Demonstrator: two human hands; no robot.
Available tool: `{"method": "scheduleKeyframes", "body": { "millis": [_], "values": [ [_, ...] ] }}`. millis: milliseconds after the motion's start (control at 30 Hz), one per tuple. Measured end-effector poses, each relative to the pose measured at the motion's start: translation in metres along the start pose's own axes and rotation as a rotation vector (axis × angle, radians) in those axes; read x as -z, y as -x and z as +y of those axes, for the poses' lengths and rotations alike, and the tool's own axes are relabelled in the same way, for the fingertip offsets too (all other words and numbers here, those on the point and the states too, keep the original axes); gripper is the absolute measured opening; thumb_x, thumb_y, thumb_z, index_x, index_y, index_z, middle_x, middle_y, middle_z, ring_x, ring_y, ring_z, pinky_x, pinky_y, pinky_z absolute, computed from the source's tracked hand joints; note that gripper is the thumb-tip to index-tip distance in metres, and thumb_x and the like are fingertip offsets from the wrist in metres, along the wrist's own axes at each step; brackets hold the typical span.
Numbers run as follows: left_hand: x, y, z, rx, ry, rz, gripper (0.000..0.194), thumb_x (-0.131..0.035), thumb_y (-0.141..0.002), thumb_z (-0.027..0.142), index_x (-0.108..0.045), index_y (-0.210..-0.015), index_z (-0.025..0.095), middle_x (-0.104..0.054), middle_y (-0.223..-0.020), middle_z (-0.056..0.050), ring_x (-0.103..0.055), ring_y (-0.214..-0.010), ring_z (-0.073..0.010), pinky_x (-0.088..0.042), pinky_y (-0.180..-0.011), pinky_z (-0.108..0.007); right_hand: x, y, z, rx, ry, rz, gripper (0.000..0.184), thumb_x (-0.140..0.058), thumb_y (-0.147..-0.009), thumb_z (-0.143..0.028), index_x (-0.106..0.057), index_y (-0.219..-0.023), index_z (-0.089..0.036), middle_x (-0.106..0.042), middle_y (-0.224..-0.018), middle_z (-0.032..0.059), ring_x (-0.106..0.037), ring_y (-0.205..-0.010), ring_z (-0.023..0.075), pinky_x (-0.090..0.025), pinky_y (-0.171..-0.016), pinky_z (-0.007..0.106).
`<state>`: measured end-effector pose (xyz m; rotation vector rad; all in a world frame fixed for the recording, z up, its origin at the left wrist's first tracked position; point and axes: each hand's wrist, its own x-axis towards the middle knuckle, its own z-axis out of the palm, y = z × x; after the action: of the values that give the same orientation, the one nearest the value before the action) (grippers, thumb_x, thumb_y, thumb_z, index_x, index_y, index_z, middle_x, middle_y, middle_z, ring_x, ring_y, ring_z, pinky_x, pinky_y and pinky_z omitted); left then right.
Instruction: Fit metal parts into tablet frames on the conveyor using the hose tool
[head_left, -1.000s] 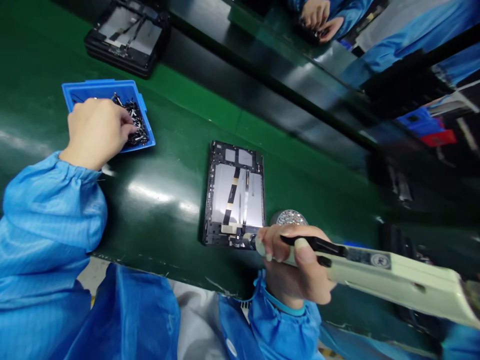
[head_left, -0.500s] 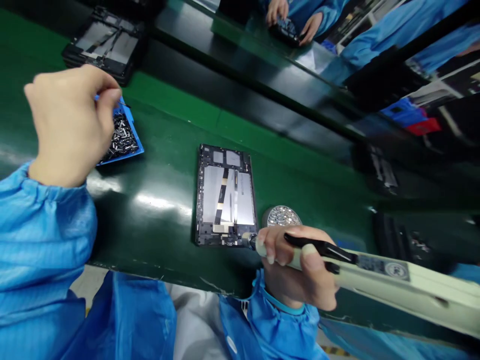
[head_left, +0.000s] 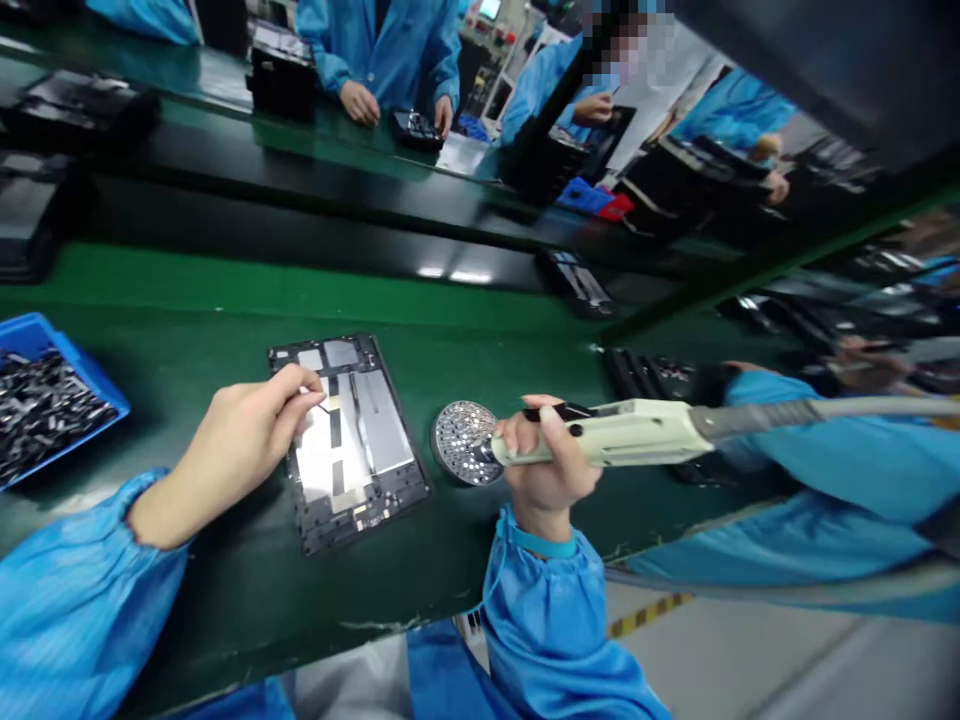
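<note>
Black-framed tablet chassis with silver inner panels (head_left: 352, 450): thin, light, probably stiff yet fragile, best held by its frame edges. Flat near the front edge of the green bench (head_left: 210, 340), between a blue plastic screw tray (head_left: 94, 385) and a round perforated metal dish (head_left: 457, 442). Left hand (head_left: 240, 455) on its upper panel, fingertips together, any pinched screw too small to tell. Right hand (head_left: 544, 460) wrapped around a pale green electric screwdriver (head_left: 622, 432), bit above the dish.

**A tablet frame (head_left: 375, 430) in the middle of the table (head_left: 225, 300)**

A tray of screws (head_left: 90, 375) sits at the table's left end. The left hand (head_left: 240, 460) rests on the tablet frame. To the frame's right, the right hand (head_left: 544, 470) holds a screwdriver (head_left: 630, 432) over a round mesh stand (head_left: 457, 440). Beyond, a co-worker (head_left: 379, 50) stands at another table (head_left: 225, 140).
</note>
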<state>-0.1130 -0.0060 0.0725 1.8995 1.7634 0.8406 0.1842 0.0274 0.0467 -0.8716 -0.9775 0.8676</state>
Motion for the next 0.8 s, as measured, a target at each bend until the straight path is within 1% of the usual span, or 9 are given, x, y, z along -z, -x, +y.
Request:
{"method": "scheduleKeyframes", "body": {
  "millis": [133,233,300,400,467,533,667,733,800],
  "values": [
    [0.000,-0.001,-0.006,0.049,0.100,-0.018,0.021,-0.054,-0.090,0.045,-0.065,-0.087,0.028,-0.071,-0.067,0.000,-0.061,-0.054,-0.0187,-0.046,-0.058,-0.030,0.000,0.001,0.013,-0.032,0.006,0.000,0.024,-0.082,-0.077,-0.043,-0.073,-0.078,-0.021,-0.044,-0.044,-0.0095,-0.044,-0.036,0.0106,-0.045,-0.044,0.030],
    [0.004,-0.003,-0.010,0.114,0.159,-0.026,0.021,-0.061,-0.086,0.049,-0.067,-0.086,0.029,-0.071,-0.069,0.001,-0.063,-0.059,-0.0198,-0.050,-0.059,-0.030,-0.002,0.003,0.017,-0.060,0.023,-0.005,0.023,-0.082,-0.077,-0.041,-0.073,-0.080,-0.021,-0.045,-0.044,-0.0095,-0.046,-0.037,0.0107,-0.047,-0.046,0.030],
    [0.006,-0.004,-0.012,0.156,0.166,-0.022,0.022,-0.063,-0.085,0.052,-0.069,-0.087,0.030,-0.071,-0.069,0.001,-0.065,-0.061,-0.0203,-0.053,-0.061,-0.031,-0.003,0.003,0.018,-0.072,0.029,0.005,0.022,-0.082,-0.077,-0.040,-0.073,-0.081,-0.020,-0.046,-0.044,-0.0096,-0.046,-0.037,0.0107,-0.046,-0.046,0.030],
    [0.007,-0.006,-0.014,0.207,0.200,-0.009,0.024,-0.065,-0.084,0.050,-0.070,-0.096,0.031,-0.074,-0.077,0.001,-0.068,-0.065,-0.0207,-0.058,-0.067,-0.033,-0.004,0.003,0.018,-0.075,0.052,0.003,0.021,-0.080,-0.078,-0.040,-0.072,-0.081,-0.021,-0.044,-0.044,-0.0097,-0.046,-0.037,0.0112,-0.046,-0.046,0.031],
    [0.007,-0.007,-0.015,0.253,0.272,0.005,0.030,-0.070,-0.081,0.047,-0.067,-0.105,0.029,-0.077,-0.082,-0.001,-0.069,-0.067,-0.0212,-0.060,-0.068,-0.035,-0.003,0.003,0.018,-0.075,0.063,-0.010,0.019,-0.079,-0.080,-0.039,-0.071,-0.081,-0.022,-0.043,-0.044,-0.0096,-0.046,-0.038,0.0118,-0.046,-0.047,0.031],
    [0.006,-0.008,-0.015,0.296,0.336,0.043,0.032,-0.074,-0.079,0.044,-0.064,-0.106,0.028,-0.078,-0.084,-0.002,-0.071,-0.069,-0.0226,-0.062,-0.069,-0.036,-0.002,0.003,0.019,-0.081,0.060,-0.023,0.018,-0.079,-0.080,-0.038,-0.072,-0.081,-0.022,-0.043,-0.044,-0.0093,-0.046,-0.038,0.0121,-0.044,-0.047,0.031],
    [0.006,-0.009,-0.019,0.317,0.312,0.138,0.020,-0.077,-0.080,0.044,-0.069,-0.090,0.029,-0.079,-0.084,-0.003,-0.074,-0.076,-0.0255,-0.061,-0.072,-0.039,0.000,0.005,0.021,-0.085,0.063,-0.007,0.015,-0.081,-0.081,-0.035,-0.075,-0.082,-0.021,-0.046,-0.046,-0.0080,-0.047,-0.040,0.0121,-0.043,-0.047,0.031],
    [0.005,-0.010,-0.024,0.305,0.319,0.189,0.019,-0.079,-0.079,0.045,-0.073,-0.086,0.029,-0.076,-0.079,-0.002,-0.072,-0.073,-0.0248,-0.060,-0.070,-0.039,0.000,0.005,0.022,-0.060,0.058,0.007,0.016,-0.082,-0.080,-0.035,-0.076,-0.082,-0.021,-0.047,-0.046,-0.0077,-0.046,-0.039,0.0117,-0.044,-0.046,0.031],
    [0.003,-0.013,-0.032,0.304,0.375,0.233,0.020,-0.081,-0.077,0.046,-0.076,-0.084,0.028,-0.074,-0.074,-0.001,-0.069,-0.067,-0.0231,-0.058,-0.065,-0.038,0.000,0.004,0.023,-0.028,0.055,0.014,0.018,-0.083,-0.078,-0.038,-0.076,-0.080,-0.021,-0.047,-0.044,-0.0080,-0.044,-0.037,0.0112,-0.044,-0.044,0.031]
  ]
}}
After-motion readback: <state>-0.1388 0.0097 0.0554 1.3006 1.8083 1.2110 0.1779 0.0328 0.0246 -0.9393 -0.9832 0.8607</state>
